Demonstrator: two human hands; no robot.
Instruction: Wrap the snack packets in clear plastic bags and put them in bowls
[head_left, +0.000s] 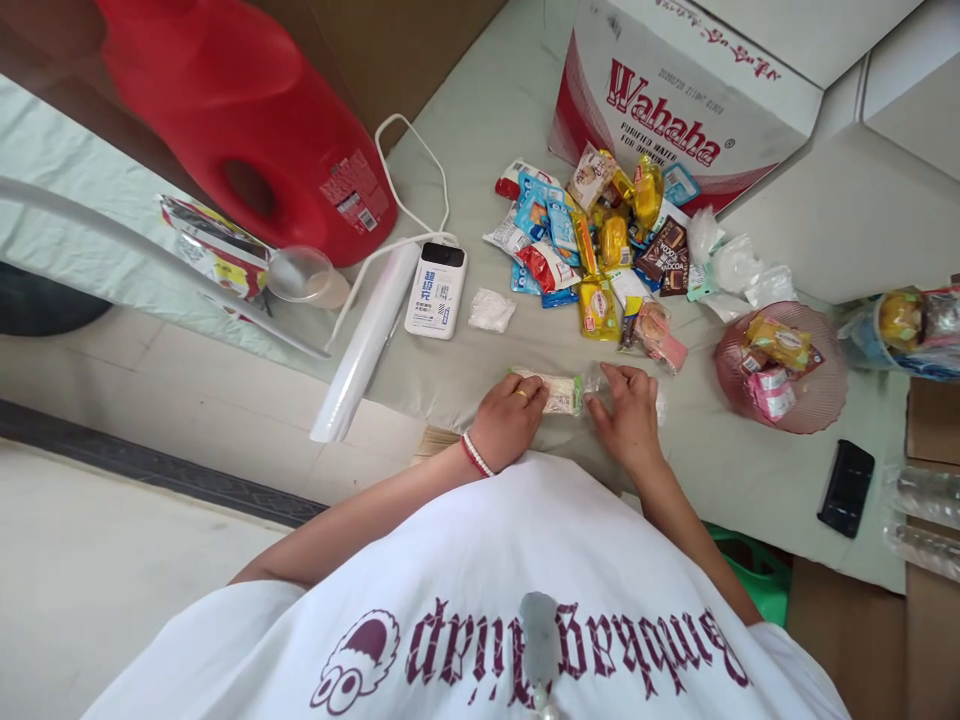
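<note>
A small wrapped snack packet (562, 394) with pale contents and green ends lies flat at the near edge of the table. My left hand (514, 412) grips its left part, fingers curled over the top. From the packet's right end, a piece of clear plastic (592, 382) reaches to my right hand (628, 408), whose thumb and fingers close around it. Whether this plastic is joined to the packet I cannot tell. A crumpled white plastic bundle (491, 311) lies just beyond my left hand. Behind both hands is a pile of wrapped snacks (598, 250).
A pink bowl (780, 405) with several snacks stands at right, near a black phone (846, 488). At left are a white power bank (436, 291) with a cable, a plastic roll (367, 345), a clear cup (304, 277) and a red jug (300, 130). A Wahaha box (667, 100) stands behind.
</note>
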